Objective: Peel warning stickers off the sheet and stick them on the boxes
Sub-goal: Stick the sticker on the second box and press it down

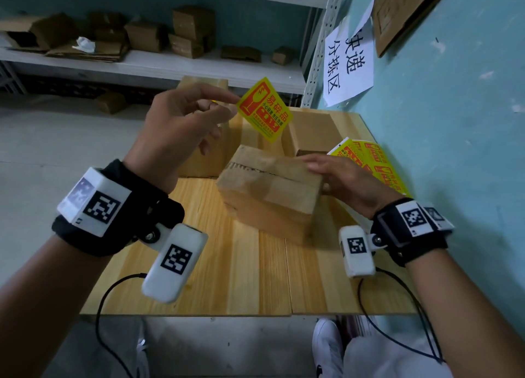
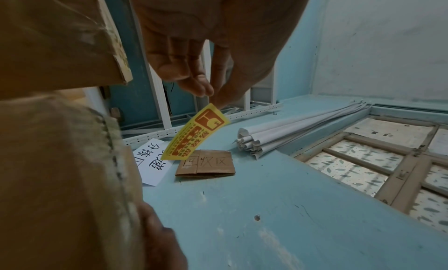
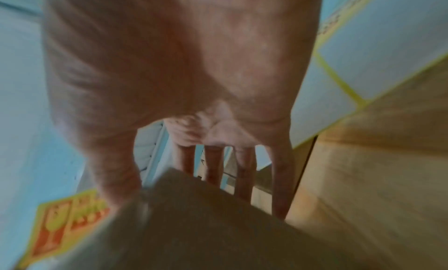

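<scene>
My left hand (image 1: 234,106) is raised above the table and pinches one corner of a peeled yellow warning sticker (image 1: 264,109) between thumb and forefinger. The sticker (image 2: 196,134) hangs free from the fingertips (image 2: 218,96), slightly curled. Below it a taped cardboard box (image 1: 270,190) lies on the wooden table (image 1: 241,278). My right hand (image 1: 338,176) rests on the box's right end with its fingers (image 3: 213,163) straight. The yellow sticker sheet (image 1: 369,161) lies behind the right hand, against the wall. The right wrist view is blurred.
Two more cardboard boxes stand further back, one (image 1: 204,153) behind my left hand and one (image 1: 309,130) at the far right. A blue wall (image 1: 454,122) with a paper sign (image 1: 348,62) borders the table on the right. White shelves (image 1: 159,65) hold several boxes.
</scene>
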Demonstrator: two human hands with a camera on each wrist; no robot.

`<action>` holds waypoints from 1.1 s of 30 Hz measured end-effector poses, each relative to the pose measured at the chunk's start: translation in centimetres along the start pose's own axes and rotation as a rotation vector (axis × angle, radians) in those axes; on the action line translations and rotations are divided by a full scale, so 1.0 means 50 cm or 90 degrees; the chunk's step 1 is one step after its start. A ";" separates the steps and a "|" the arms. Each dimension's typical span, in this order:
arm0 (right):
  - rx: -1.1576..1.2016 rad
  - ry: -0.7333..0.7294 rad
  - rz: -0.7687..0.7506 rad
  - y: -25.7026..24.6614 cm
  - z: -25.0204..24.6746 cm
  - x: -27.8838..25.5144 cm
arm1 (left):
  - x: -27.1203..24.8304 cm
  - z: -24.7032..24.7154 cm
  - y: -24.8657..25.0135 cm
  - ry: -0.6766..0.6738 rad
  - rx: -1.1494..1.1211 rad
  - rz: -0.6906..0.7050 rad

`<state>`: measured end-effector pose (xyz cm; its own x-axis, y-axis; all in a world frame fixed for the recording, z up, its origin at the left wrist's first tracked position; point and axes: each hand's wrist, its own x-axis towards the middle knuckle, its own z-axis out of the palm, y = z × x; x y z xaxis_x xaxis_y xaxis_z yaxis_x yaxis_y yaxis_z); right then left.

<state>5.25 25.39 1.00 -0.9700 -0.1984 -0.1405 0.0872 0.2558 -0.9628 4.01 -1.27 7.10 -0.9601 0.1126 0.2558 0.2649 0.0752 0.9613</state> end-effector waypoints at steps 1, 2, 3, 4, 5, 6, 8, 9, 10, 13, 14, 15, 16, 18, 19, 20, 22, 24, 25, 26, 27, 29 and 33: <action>-0.020 -0.003 0.002 0.007 0.004 0.006 | -0.002 0.001 0.001 -0.002 -0.003 -0.002; -0.033 -0.004 0.005 0.010 0.008 0.010 | -0.003 0.002 0.001 -0.002 -0.003 -0.003; -0.036 -0.002 0.006 0.011 0.011 0.012 | -0.005 0.003 0.002 -0.004 -0.002 -0.004; -0.041 0.003 -0.002 0.011 0.012 0.015 | -0.006 0.003 0.002 -0.008 0.001 -0.007; -0.051 0.008 -0.016 0.008 0.013 0.014 | -0.008 0.004 0.002 -0.013 0.004 -0.012; -0.066 0.011 -0.031 0.006 0.012 0.014 | -0.008 0.004 0.002 -0.017 0.006 -0.017; -0.087 0.002 -0.066 0.001 0.011 0.012 | -0.010 0.004 0.003 -0.016 0.003 -0.030; -0.094 -0.005 -0.081 -0.001 0.011 0.011 | -0.012 0.006 0.004 -0.014 -0.001 -0.037; -0.100 -0.010 -0.094 -0.002 0.012 0.010 | -0.012 0.007 0.004 -0.013 -0.007 -0.045; -0.118 -0.005 -0.133 -0.004 0.015 0.014 | -0.014 0.012 0.004 -0.018 -0.020 -0.071; -0.127 0.003 -0.142 -0.004 0.014 0.017 | -0.014 0.014 0.004 -0.020 -0.028 -0.078; -0.134 0.010 -0.151 -0.002 0.011 0.022 | -0.013 0.016 0.004 -0.022 -0.037 -0.084; -0.140 0.016 -0.159 0.000 0.008 0.027 | -0.013 0.017 0.004 -0.024 -0.047 -0.088; -0.143 0.023 -0.170 0.003 0.003 0.034 | -0.014 0.021 0.005 -0.024 -0.063 -0.095; -0.144 0.027 -0.173 0.003 0.002 0.035 | -0.015 0.023 0.006 -0.022 -0.068 -0.098; -0.145 0.032 -0.176 0.000 0.000 0.035 | -0.015 0.025 0.006 -0.021 -0.075 -0.101; -0.141 0.052 -0.193 -0.009 -0.003 0.034 | -0.015 0.027 0.005 -0.020 -0.087 -0.106; -0.097 0.084 -0.221 -0.022 -0.002 0.031 | -0.016 0.026 0.004 -0.019 -0.090 -0.113; -0.059 0.099 -0.233 -0.029 -0.001 0.028 | -0.016 0.025 0.004 -0.020 -0.091 -0.117; -0.016 0.110 -0.239 -0.034 0.000 0.026 | -0.016 0.024 0.003 -0.021 -0.093 -0.120; 0.024 0.115 -0.243 -0.040 0.002 0.023 | -0.015 0.023 0.002 -0.022 -0.095 -0.123; 0.090 0.108 -0.241 -0.046 0.004 0.019 | -0.015 0.021 0.002 -0.020 -0.100 -0.126; 0.132 0.092 -0.224 -0.054 0.006 0.013 | -0.015 0.020 0.004 -0.018 -0.109 -0.129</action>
<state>4.44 24.27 3.45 -0.9692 -0.1017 0.2241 -0.2250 -0.0026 -0.9743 4.88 -0.36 6.98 -0.9885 0.1409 0.0549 0.0455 -0.0694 0.9966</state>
